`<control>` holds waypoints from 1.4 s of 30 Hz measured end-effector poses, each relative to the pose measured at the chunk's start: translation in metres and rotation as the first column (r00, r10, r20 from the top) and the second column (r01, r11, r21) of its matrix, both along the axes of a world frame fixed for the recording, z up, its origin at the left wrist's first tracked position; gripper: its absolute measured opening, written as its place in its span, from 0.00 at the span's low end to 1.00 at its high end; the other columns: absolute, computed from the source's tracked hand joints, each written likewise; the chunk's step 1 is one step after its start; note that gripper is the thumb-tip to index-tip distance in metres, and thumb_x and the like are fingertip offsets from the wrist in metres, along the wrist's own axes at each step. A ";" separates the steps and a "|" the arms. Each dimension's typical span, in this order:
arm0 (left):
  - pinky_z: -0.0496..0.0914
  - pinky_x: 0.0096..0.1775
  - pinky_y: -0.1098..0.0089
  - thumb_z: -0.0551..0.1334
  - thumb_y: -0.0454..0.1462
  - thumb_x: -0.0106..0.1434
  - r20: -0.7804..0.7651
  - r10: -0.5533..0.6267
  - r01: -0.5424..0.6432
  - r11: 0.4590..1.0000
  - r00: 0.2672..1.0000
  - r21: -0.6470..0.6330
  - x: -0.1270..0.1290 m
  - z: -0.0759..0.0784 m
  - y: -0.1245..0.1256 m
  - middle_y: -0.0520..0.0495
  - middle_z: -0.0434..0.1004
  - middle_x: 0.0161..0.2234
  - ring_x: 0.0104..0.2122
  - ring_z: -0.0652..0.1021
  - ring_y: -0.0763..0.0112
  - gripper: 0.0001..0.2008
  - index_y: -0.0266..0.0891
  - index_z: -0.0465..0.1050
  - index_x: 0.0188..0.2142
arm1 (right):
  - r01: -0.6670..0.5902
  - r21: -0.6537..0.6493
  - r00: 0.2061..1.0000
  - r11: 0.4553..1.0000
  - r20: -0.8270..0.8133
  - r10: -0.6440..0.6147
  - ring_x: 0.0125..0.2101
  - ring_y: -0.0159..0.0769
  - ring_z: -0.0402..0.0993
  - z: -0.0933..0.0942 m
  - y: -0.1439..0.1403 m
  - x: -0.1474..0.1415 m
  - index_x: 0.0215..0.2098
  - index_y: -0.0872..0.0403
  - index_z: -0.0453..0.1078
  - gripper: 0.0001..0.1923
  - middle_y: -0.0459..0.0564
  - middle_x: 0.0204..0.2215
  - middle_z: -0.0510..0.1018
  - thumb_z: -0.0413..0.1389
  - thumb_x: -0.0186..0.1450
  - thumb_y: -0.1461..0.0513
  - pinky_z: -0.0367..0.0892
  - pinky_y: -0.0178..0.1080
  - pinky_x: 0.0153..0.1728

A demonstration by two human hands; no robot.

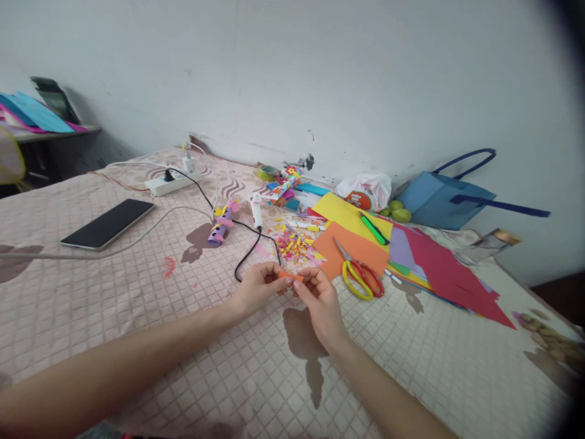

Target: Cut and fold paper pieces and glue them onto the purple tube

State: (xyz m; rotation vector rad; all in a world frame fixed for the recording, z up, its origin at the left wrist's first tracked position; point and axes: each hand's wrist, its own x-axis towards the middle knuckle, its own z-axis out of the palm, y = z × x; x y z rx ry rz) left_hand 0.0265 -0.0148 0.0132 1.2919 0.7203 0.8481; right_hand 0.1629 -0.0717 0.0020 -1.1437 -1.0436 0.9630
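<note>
Between my two hands is a small piece of orange paper [290,276], gripped by its ends over the tablecloth. My left hand [261,285] pinches its left end between thumb and fingers. The right end is pinched by my right hand [322,300], whose thumb lies close to the left one. Scissors [361,280] with yellow and red handles lie just right of my right hand, their blades over orange paper [329,244]. Beyond my hands is a heap of coloured paper scraps [295,244]. A white glue gun [256,210] stands behind it, its black cord running toward my left hand.
A purple paper tube figure [220,228], a phone [109,224] and a power strip [169,183] are on the left. To the right are a green cutter [373,228], red paper [452,274], a blue bag [445,198] and a jar [493,244]. A wall [274,79] rises behind.
</note>
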 end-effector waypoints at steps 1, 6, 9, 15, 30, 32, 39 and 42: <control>0.64 0.27 0.75 0.66 0.41 0.50 0.001 0.004 -0.004 1.000 1.000 0.003 0.000 -0.001 0.000 0.52 0.70 0.21 0.22 0.70 0.78 0.13 0.33 0.68 0.26 | -0.014 -0.002 1.000 1.000 0.003 0.014 0.29 0.30 0.68 0.000 0.000 0.000 0.34 0.52 0.65 0.07 0.44 0.28 0.71 0.58 0.58 0.61 0.64 0.34 0.32; 0.65 0.27 0.74 0.66 0.41 0.51 -0.001 0.010 -0.010 0.999 1.000 0.041 0.000 -0.005 0.001 0.52 0.70 0.22 0.23 0.70 0.77 0.13 0.33 0.67 0.26 | -0.044 -0.017 0.995 0.999 0.091 0.045 0.25 0.30 0.66 0.004 -0.001 0.001 0.29 0.54 0.66 0.08 0.43 0.24 0.70 0.55 0.60 0.58 0.62 0.33 0.29; 0.65 0.27 0.74 0.65 0.41 0.52 -0.013 -0.004 0.005 0.997 1.000 0.076 0.000 -0.007 0.002 0.50 0.71 0.22 0.23 0.70 0.76 0.13 0.33 0.68 0.27 | -0.027 -0.025 0.989 0.999 0.144 0.030 0.25 0.30 0.66 0.005 -0.002 0.001 0.28 0.54 0.67 0.09 0.44 0.23 0.71 0.54 0.62 0.57 0.62 0.34 0.28; 0.65 0.27 0.74 0.65 0.41 0.52 -0.031 0.003 -0.001 0.996 1.000 0.086 0.000 -0.008 0.002 0.51 0.70 0.23 0.23 0.70 0.77 0.12 0.33 0.68 0.27 | -0.010 -0.005 0.983 1.000 0.186 0.010 0.25 0.31 0.66 0.002 -0.001 0.002 0.29 0.54 0.67 0.09 0.44 0.24 0.71 0.54 0.62 0.57 0.62 0.34 0.28; 0.65 0.27 0.74 0.64 0.41 0.53 -0.038 -0.009 0.013 0.995 0.999 0.101 -0.001 -0.008 0.005 0.50 0.71 0.23 0.24 0.70 0.77 0.12 0.33 0.69 0.27 | -0.031 0.012 0.975 0.999 0.222 0.028 0.25 0.30 0.68 0.006 -0.001 0.004 0.28 0.54 0.70 0.09 0.45 0.23 0.74 0.54 0.61 0.57 0.63 0.33 0.28; 0.65 0.27 0.74 0.64 0.41 0.53 -0.039 -0.004 0.008 0.993 0.999 0.114 -0.002 -0.008 0.005 0.50 0.71 0.23 0.24 0.70 0.77 0.12 0.33 0.69 0.27 | -0.020 0.016 0.972 1.000 0.236 0.015 0.25 0.31 0.68 0.006 -0.001 0.004 0.28 0.54 0.70 0.08 0.45 0.23 0.74 0.55 0.61 0.58 0.63 0.34 0.28; 0.65 0.27 0.75 0.64 0.41 0.54 -0.051 -0.009 0.015 0.992 0.999 0.127 -0.002 -0.004 0.003 0.51 0.70 0.22 0.23 0.70 0.77 0.11 0.33 0.69 0.27 | -0.013 0.021 0.967 1.000 0.256 0.007 0.27 0.32 0.68 0.004 -0.001 0.005 0.29 0.54 0.70 0.08 0.46 0.24 0.74 0.55 0.60 0.58 0.64 0.35 0.30; 0.65 0.27 0.74 0.64 0.41 0.54 -0.058 -0.006 0.013 0.991 0.998 0.131 -0.001 -0.005 0.004 0.50 0.70 0.23 0.23 0.70 0.77 0.11 0.33 0.69 0.27 | -0.004 0.023 0.967 1.000 0.256 -0.002 0.26 0.32 0.68 0.003 -0.001 0.005 0.28 0.54 0.69 0.07 0.45 0.24 0.74 0.56 0.59 0.58 0.64 0.35 0.30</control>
